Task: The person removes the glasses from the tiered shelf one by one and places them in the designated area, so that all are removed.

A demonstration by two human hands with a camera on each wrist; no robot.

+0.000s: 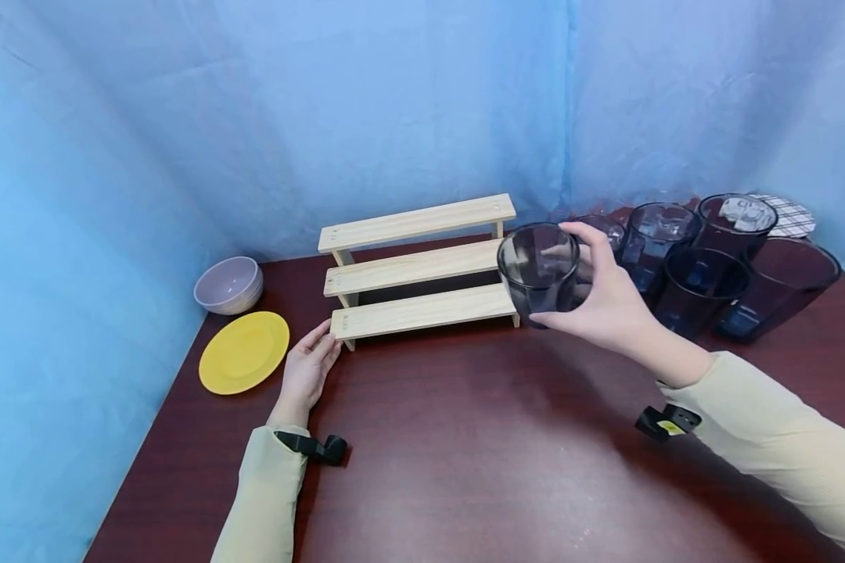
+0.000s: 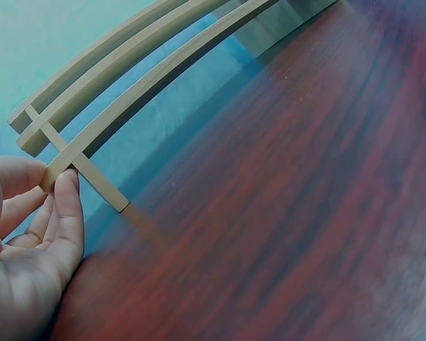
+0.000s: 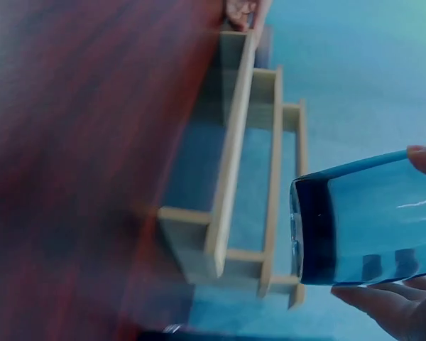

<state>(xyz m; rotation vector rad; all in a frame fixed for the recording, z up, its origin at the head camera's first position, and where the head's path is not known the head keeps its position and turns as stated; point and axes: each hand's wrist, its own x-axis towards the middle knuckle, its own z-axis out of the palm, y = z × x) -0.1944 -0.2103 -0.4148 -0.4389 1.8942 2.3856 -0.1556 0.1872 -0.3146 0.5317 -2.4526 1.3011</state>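
Observation:
My right hand [image 1: 609, 301] grips a dark tinted drinking glass [image 1: 537, 274] round its side, thumb and fingers on opposite sides. The glass is raised in front of the right end of a three-tier wooden display rack [image 1: 422, 310], its mouth up. In the right wrist view the thick base of the glass [image 3: 316, 231] points toward the table side, apart from the rack's boards [image 3: 231, 156]. At the rack's other end, my left hand [image 1: 308, 371] pinches the left tip of the lowest board [image 2: 60, 165] between thumb and fingers.
Several dark tinted glasses [image 1: 704, 274] stand grouped at the right, with clear glassware partly hidden behind them and a checked round thing [image 1: 792, 217] at the back. At the left are a yellow plate [image 1: 244, 353] and a pale bowl [image 1: 229, 286]. Blue curtains [image 1: 394, 102] enclose the table.

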